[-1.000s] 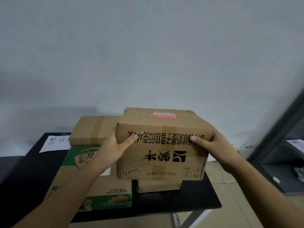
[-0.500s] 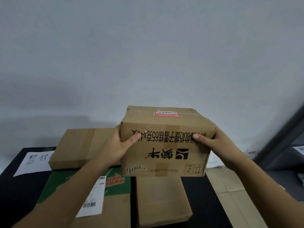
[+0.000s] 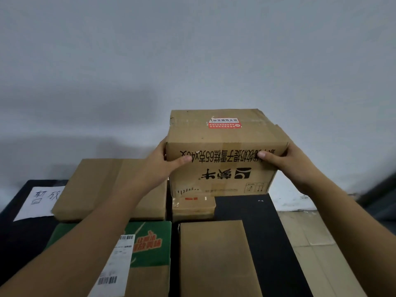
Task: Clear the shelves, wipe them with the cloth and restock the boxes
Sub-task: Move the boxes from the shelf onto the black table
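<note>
A brown cardboard box (image 3: pixel 222 168) with upside-down black print and a red sticker on top is held between both hands at the far side of the black table (image 3: pixel 252 228). My left hand (image 3: pixel 165 166) grips its left edge, thumb across the front face. My right hand (image 3: pixel 285 161) grips the right edge the same way. The box's base sits on or just above a smaller brown box (image 3: pixel 192 207) behind the table's boxes; contact is hidden.
A flat brown box (image 3: pixel 102 187) lies at the back left on a green and brown carton (image 3: pixel 150 251) with a barcode label. A plain brown box (image 3: pixel 216 258) lies in front. A handwritten paper sheet (image 3: pixel 40 200) lies far left. Tiled floor (image 3: pixel 317 243) shows at right.
The held box has moved forward and down toward the far side of the table. The view has closed in over the table's boxes, and the shelf at the right has slid out of view.
</note>
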A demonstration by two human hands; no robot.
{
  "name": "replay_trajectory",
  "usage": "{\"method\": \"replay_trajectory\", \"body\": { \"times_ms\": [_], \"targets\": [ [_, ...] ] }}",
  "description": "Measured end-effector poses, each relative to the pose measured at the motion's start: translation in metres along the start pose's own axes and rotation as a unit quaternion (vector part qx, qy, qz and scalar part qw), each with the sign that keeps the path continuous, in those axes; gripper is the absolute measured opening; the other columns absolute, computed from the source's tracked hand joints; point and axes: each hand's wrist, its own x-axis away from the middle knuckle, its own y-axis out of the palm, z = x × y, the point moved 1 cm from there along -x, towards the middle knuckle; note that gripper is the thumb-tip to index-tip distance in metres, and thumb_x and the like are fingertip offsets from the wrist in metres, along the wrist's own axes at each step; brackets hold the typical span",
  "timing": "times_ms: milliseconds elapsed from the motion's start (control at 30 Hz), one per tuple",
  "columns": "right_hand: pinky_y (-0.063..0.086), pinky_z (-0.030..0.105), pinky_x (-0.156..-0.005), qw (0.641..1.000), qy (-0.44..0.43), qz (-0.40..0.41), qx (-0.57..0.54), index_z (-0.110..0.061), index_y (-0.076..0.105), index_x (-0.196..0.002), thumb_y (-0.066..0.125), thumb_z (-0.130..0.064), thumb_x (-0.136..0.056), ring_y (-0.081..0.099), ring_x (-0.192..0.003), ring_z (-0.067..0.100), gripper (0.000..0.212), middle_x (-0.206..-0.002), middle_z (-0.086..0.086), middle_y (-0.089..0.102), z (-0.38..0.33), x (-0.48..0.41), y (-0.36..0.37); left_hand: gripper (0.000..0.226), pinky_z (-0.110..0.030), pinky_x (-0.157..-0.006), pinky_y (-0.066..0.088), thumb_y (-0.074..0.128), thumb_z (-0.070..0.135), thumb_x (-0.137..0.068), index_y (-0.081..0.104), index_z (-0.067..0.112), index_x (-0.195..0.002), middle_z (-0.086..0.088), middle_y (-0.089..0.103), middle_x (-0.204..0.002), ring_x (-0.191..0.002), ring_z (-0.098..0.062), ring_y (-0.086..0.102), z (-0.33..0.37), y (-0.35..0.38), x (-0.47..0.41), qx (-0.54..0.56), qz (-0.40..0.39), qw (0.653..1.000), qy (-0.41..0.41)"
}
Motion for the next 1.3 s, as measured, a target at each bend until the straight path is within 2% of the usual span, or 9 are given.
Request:
{"method": "replay_trajectory", "body": {
  "times_ms": [167, 333, 500, 567, 767, 933, 1033, 1167, 1300],
  "targets": [
    [0.060, 0.039, -0.090, 1.000, 0.005, -0.021, -0.015, -0.043, 0.041, -0.144, 0.079, -0.029, -0.087, 0.069, -0.113, 0.016, 0.070, -0.124, -0.008, 0.070, 0.043, -0.036, 0.008, 0.079, -0.009, -0.071, 0.052, 0.084, 0.037, -0.076, 0.046, 0.030, -0.146, 0.011, 0.064, -0.129, -0.114, -0.002, 0.059, -0.027, 0.008, -0.028, -0.008, 0.003, 1.000, -0.025],
    [0.060, 0.042, -0.091, 0.999, 0.014, -0.046, -0.019, -0.043, 0.036, -0.148, 0.080, -0.029, -0.085, 0.068, -0.115, 0.015, 0.078, -0.127, -0.009, 0.068, 0.079, -0.057, 0.021, 0.091, -0.024, -0.089, 0.053, 0.088, 0.039, -0.067, 0.045, 0.031, -0.147, 0.013, 0.064, -0.130, -0.120, -0.007, 0.058, -0.062, 0.012, -0.044, -0.010, 0.013, 0.998, -0.059],
    [0.060, 0.023, -0.082, 0.998, 0.026, -0.057, -0.029, -0.045, 0.030, -0.151, 0.081, -0.026, -0.083, 0.065, -0.114, 0.005, 0.087, -0.128, -0.015, 0.065, 0.101, -0.067, 0.036, 0.094, -0.025, -0.091, 0.054, 0.088, 0.033, -0.063, 0.046, 0.027, -0.146, 0.013, 0.065, -0.127, -0.116, -0.003, 0.059, -0.087, 0.012, -0.048, -0.007, 0.021, 0.995, -0.094],
    [0.060, 0.026, -0.084, 0.997, 0.030, -0.061, -0.032, -0.046, 0.029, -0.152, 0.081, -0.025, -0.082, 0.065, -0.115, 0.004, 0.089, -0.130, -0.015, 0.063, 0.107, -0.067, 0.039, 0.093, -0.032, -0.096, 0.054, 0.089, 0.032, -0.062, 0.047, 0.026, -0.145, 0.010, 0.065, -0.129, -0.120, -0.009, 0.060, -0.096, 0.014, -0.048, -0.011, 0.019, 0.994, -0.109],
    [0.060, 0.027, -0.083, 0.997, 0.028, -0.058, -0.029, -0.053, 0.034, -0.143, 0.079, -0.024, -0.086, 0.066, -0.114, 0.006, 0.078, -0.125, -0.019, 0.066, 0.116, -0.055, 0.039, 0.076, -0.015, -0.080, 0.050, 0.089, 0.027, -0.067, 0.050, 0.034, -0.132, 0.020, 0.064, -0.115, -0.103, 0.005, 0.057, -0.101, 0.023, -0.040, -0.011, 0.023, 0.991, -0.128],
    [0.059, 0.022, -0.080, 0.998, 0.039, -0.049, -0.029, -0.055, 0.032, -0.144, 0.079, -0.023, -0.085, 0.066, -0.113, 0.003, 0.082, -0.124, -0.022, 0.066, 0.120, -0.028, 0.033, 0.066, -0.013, -0.077, 0.048, 0.088, 0.026, -0.066, 0.047, 0.047, -0.114, 0.026, 0.060, -0.107, -0.096, 0.008, 0.054, -0.101, 0.034, -0.016, -0.007, 0.035, 0.991, -0.130],
    [0.058, 0.018, -0.076, 0.997, 0.053, -0.044, -0.040, -0.055, 0.030, -0.144, 0.079, -0.020, -0.084, 0.065, -0.112, 0.000, 0.084, -0.120, -0.025, 0.065, 0.121, -0.007, 0.031, 0.075, -0.025, -0.087, 0.056, 0.088, 0.030, -0.065, 0.049, 0.042, -0.127, 0.020, 0.063, -0.114, -0.104, 0.002, 0.057, -0.100, 0.041, 0.004, 0.002, 0.026, 0.990, -0.136],
    [0.058, 0.019, -0.077, 0.996, 0.062, -0.039, -0.052, -0.050, 0.030, -0.148, 0.080, -0.019, -0.081, 0.064, -0.113, 0.001, 0.089, -0.121, -0.024, 0.064, 0.121, 0.019, 0.029, 0.070, -0.016, -0.083, 0.053, 0.088, 0.031, -0.066, 0.047, 0.052, -0.119, 0.023, 0.066, -0.111, -0.103, 0.006, 0.060, -0.102, 0.048, 0.030, 0.011, 0.021, 0.993, -0.119],
    [0.058, 0.019, -0.080, 0.996, 0.066, -0.035, -0.056, -0.060, 0.032, -0.138, 0.080, -0.017, -0.078, 0.062, -0.113, -0.002, 0.088, -0.117, -0.029, 0.063, 0.121, 0.050, 0.029, 0.090, -0.021, -0.091, 0.055, 0.090, 0.039, -0.060, 0.045, 0.045, -0.138, 0.029, 0.064, -0.121, -0.119, 0.000, 0.059, -0.111, 0.053, 0.063, 0.038, 0.012, 0.993, -0.108]
  ]
}}
